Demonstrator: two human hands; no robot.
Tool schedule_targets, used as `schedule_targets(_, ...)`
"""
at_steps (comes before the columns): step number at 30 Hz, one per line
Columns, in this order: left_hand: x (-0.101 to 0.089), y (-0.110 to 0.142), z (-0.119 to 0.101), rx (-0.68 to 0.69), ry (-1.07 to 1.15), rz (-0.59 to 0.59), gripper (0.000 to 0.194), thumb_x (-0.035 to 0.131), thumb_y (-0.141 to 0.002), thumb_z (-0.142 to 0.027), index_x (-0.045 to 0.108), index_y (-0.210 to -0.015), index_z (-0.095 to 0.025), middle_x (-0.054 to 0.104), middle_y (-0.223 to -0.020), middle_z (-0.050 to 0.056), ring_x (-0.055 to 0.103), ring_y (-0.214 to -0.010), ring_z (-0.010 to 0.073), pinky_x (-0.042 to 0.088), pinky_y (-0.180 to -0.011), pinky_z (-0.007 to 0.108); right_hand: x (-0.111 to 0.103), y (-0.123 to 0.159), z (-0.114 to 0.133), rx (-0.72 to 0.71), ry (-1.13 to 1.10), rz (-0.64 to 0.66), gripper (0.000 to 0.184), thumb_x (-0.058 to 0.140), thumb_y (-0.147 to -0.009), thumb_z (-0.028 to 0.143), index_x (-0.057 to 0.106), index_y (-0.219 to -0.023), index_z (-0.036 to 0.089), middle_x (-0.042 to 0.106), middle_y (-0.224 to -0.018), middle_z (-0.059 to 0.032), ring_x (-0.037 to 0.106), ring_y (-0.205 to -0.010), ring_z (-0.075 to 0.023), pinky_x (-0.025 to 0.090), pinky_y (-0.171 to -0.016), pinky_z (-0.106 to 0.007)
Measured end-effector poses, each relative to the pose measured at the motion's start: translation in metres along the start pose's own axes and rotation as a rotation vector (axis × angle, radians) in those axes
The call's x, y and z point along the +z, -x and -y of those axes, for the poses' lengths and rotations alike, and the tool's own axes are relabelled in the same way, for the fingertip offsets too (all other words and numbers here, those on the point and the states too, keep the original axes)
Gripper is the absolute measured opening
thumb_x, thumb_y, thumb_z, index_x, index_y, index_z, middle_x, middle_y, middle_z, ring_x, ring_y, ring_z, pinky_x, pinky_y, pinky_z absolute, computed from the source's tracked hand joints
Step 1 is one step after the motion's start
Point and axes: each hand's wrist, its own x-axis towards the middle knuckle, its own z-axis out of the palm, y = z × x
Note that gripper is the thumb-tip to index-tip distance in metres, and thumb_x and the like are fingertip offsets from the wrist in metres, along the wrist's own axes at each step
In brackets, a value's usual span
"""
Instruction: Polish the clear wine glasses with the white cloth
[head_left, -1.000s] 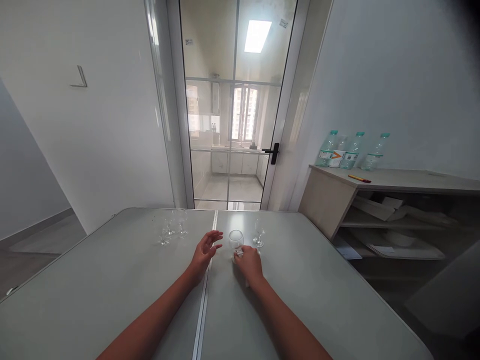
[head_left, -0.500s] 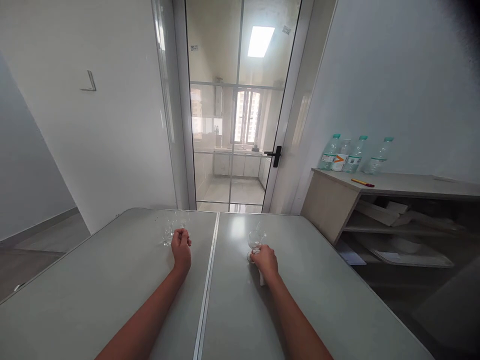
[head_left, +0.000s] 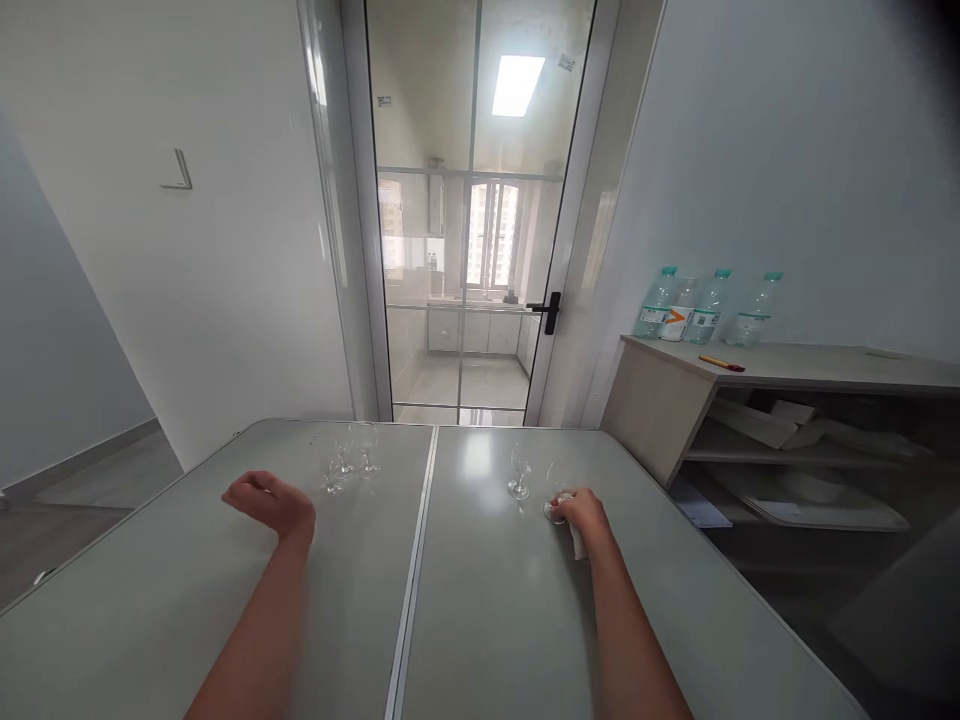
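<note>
On a grey folding table (head_left: 465, 600), my right hand (head_left: 583, 512) is closed around the foot of a clear stemmed glass (head_left: 556, 488) and also holds a white cloth (head_left: 578, 545) under the palm. A second small glass (head_left: 518, 470) stands just left of it, untouched. My left hand (head_left: 270, 500) hovers above the left half of the table with curled fingers and nothing in them. Two or three more clear glasses (head_left: 349, 454) stand to its right near the table's far edge.
A glass door (head_left: 480, 230) with a black handle stands behind the table. At the right is a low wooden shelf unit (head_left: 787, 400) carrying several water bottles (head_left: 701, 305) and a red-and-yellow pen (head_left: 721, 362). A seam (head_left: 409, 600) divides the table lengthwise.
My right hand has slid the held glass to the right, past the standing glass. My left hand has drawn back from the left group of glasses and moved left.
</note>
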Motion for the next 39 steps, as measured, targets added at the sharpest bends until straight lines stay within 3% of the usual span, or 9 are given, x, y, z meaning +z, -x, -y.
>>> schedule_targets(2, 0.001, -0.005, 0.015, -0.055, -0.032, -0.070, 0.013, 0.046, -0.089, -0.019, 0.034, -0.086, -0.024, 0.042, -0.099, 0.005, 0.043, -0.112, 0.0277, 0.032, -0.105, 0.049, -0.002, -0.004, -0.001, 0.037, 0.031, 0.028, 0.025, 0.072, -0.059, 0.022, 0.082, -0.082, 0.020, 0.075, -0.073, -0.0085, 0.068, -0.065, -0.0211, 0.039, -0.055, -0.024)
schedule_targets(7, 0.011, -0.002, 0.040, -0.204, -0.016, 0.004, 0.020, 0.055, -0.090, -0.034, 0.039, -0.093, -0.022, 0.044, -0.106, 0.004, 0.052, -0.103, 0.0232, 0.038, -0.103, 0.047, 0.003, 0.000, 0.011, 0.057, 0.058, 0.032, 0.031, 0.069, -0.068, 0.025, 0.081, -0.096, 0.022, 0.078, -0.096, -0.0140, 0.071, -0.087, -0.0257, 0.040, -0.061, -0.025)
schedule_targets(13, 0.019, 0.008, 0.044, -0.252, 0.116, 0.363, 0.067, 0.085, -0.065, -0.049, 0.046, -0.112, -0.022, 0.052, -0.122, 0.007, 0.057, -0.115, 0.0257, 0.048, -0.095, 0.042, 0.004, 0.009, 0.023, 0.073, 0.088, 0.016, 0.037, 0.066, -0.072, 0.028, 0.079, -0.106, 0.024, 0.077, -0.106, -0.0143, 0.072, -0.092, -0.0274, 0.042, -0.062, -0.026)
schedule_targets(15, 0.019, 0.010, 0.044, -0.256, 0.144, 0.447, 0.073, 0.086, -0.063, -0.050, 0.046, -0.117, -0.023, 0.052, -0.129, 0.009, 0.056, -0.121, 0.0279, 0.049, -0.096, 0.043, 0.003, 0.009, 0.023, 0.068, 0.096, 0.025, 0.037, 0.067, -0.070, 0.026, 0.079, -0.106, 0.024, 0.077, -0.105, -0.0125, 0.072, -0.090, -0.0267, 0.043, -0.063, -0.026)
schedule_targets(18, 0.018, 0.011, 0.044, -0.237, 0.150, 0.467, 0.074, 0.084, -0.065, -0.051, 0.047, -0.122, -0.024, 0.053, -0.132, 0.010, 0.057, -0.123, 0.0290, 0.048, -0.098, 0.045, 0.002, 0.009, 0.024, 0.060, 0.108, 0.036, 0.033, 0.066, -0.071, 0.026, 0.079, -0.102, 0.024, 0.078, -0.102, -0.0120, 0.073, -0.090, -0.0271, 0.044, -0.063, -0.026)
schedule_targets(24, 0.018, 0.017, 0.036, -0.108, 0.055, 0.558, 0.087, 0.091, -0.054, -0.049, 0.048, -0.126, -0.024, 0.053, -0.129, 0.009, 0.060, -0.111, 0.0272, 0.052, -0.089, 0.042, 0.006, 0.011, 0.025, 0.039, 0.113, 0.031, 0.031, 0.064, -0.074, 0.028, 0.077, -0.102, 0.023, 0.077, -0.105, -0.0137, 0.072, -0.095, -0.0296, 0.045, -0.065, -0.027)
schedule_targets(28, 0.016, 0.020, 0.032, 0.016, -0.029, 0.578, 0.085, 0.090, -0.055, -0.051, 0.051, -0.125, -0.023, 0.053, -0.126, 0.008, 0.061, -0.101, 0.0233, 0.052, -0.085, 0.039, 0.009, 0.010, 0.025, 0.035, 0.114, 0.021, 0.030, 0.064, -0.073, 0.027, 0.077, -0.100, 0.023, 0.077, -0.104, -0.0137, 0.072, -0.094, -0.0300, 0.045, -0.065, -0.028)
schedule_targets(33, 0.017, 0.020, 0.032, 0.015, -0.035, 0.584, 0.073, 0.084, -0.064, -0.055, 0.054, -0.122, -0.022, 0.063, -0.115, 0.007, 0.063, -0.102, 0.0259, 0.051, -0.076, 0.035, 0.015, 0.009, 0.025, 0.032, 0.115, -0.015, 0.036, 0.063, -0.076, 0.027, 0.075, -0.109, 0.024, 0.076, -0.110, -0.0128, 0.072, -0.098, -0.0289, 0.047, -0.069, -0.028)
schedule_targets(39, 0.017, 0.021, 0.032, 0.019, -0.048, 0.578, 0.072, 0.081, -0.067, -0.056, 0.057, -0.125, -0.021, 0.066, -0.120, 0.010, 0.064, -0.106, 0.0283, 0.049, -0.072, 0.034, 0.021, 0.010, 0.027, 0.048, 0.116, -0.062, 0.032, 0.061, -0.083, 0.033, 0.073, -0.110, 0.024, 0.075, -0.108, -0.0134, 0.071, -0.096, -0.0291, 0.049, -0.072, -0.030)
